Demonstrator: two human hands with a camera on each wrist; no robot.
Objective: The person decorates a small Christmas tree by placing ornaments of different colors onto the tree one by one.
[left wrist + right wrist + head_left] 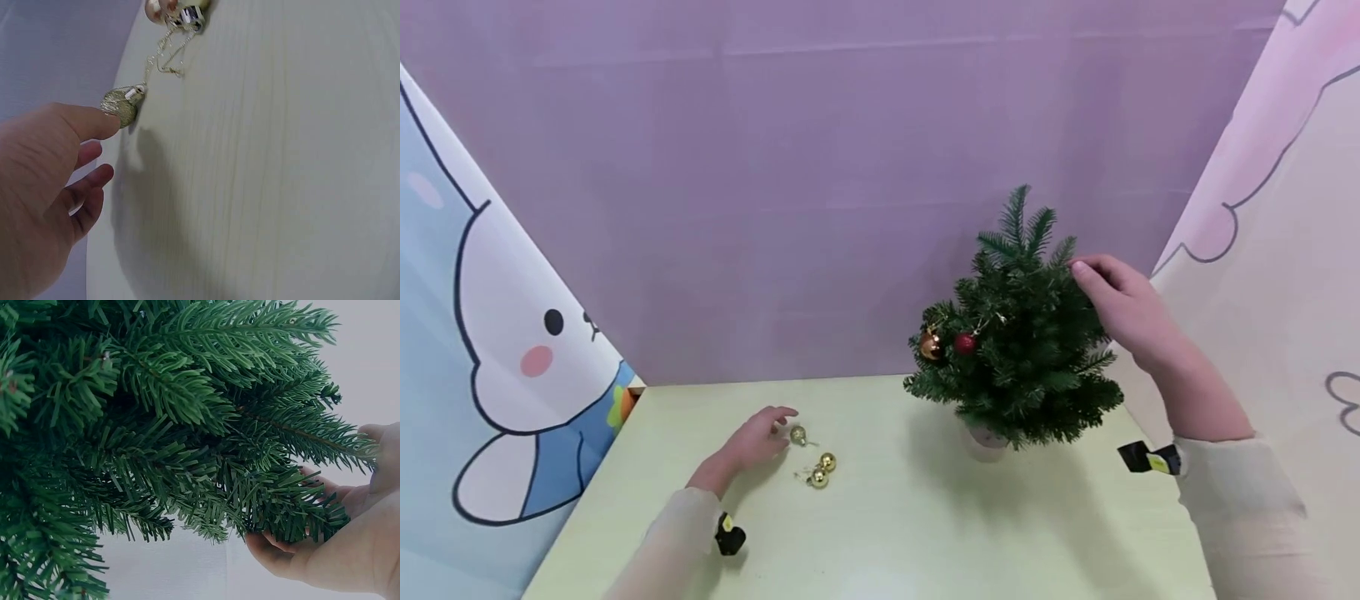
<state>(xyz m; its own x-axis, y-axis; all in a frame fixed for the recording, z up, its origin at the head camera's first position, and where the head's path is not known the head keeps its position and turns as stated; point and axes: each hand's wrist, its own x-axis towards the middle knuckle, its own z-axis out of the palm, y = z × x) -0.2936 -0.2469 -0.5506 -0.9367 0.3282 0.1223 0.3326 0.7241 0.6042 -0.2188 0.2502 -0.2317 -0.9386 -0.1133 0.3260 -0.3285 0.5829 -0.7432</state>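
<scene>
A small artificial Christmas tree [1022, 333] stands in a pale pot [985, 437] on the table's right side. At its upper right, my right hand [1127, 304] holds a branch [294, 506] by its outer end, fingers curled among the needles. My left hand [758, 440] reaches low over the table at the left. The tip of one of its digits overlaps a glittery gold bauble [119, 107], while the other fingers are apart from that bauble. Beside it lie two shiny gold baubles [823, 469] with thin hanging strings. An orange-gold bauble [930, 346] and a red bauble [966, 342] hang on the tree.
The pale table [880, 533] ends at the back against a purple cloth backdrop [790, 208]. A cartoon-printed sheet [512, 350] closes off the left side, and another printed sheet [1277, 275] the right. Each sleeve has a small black device at the wrist.
</scene>
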